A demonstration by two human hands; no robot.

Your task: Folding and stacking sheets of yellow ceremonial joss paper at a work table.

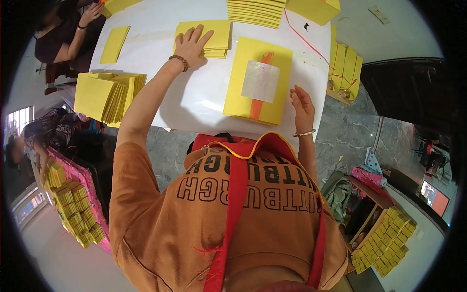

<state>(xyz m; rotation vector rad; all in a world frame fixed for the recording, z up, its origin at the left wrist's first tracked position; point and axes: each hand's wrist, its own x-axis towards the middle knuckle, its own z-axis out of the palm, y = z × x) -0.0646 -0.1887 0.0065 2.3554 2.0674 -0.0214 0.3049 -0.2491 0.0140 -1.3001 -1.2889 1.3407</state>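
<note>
My left hand (191, 48) lies with fingers spread on a small stack of yellow paper (218, 33) near the far middle of the table. Beaded strings circle that wrist. To the right is a larger yellow paper stack (233, 92), its top bearing a silver foil square (260, 82) over an orange strip (256, 110). My right hand (302, 104) hovers just off this stack's right edge, fingers loosely bent and apart, with nothing visible in it. A bangle is on that wrist.
The white table (170, 109) also carries a thin yellow pad (115, 45), folded yellow bundles (95, 95) at its left edge and a tall yellow stack (256, 10) at the back. A red string (306, 41) trails down the right side. A co-worker's hand (90, 14) is at far left.
</note>
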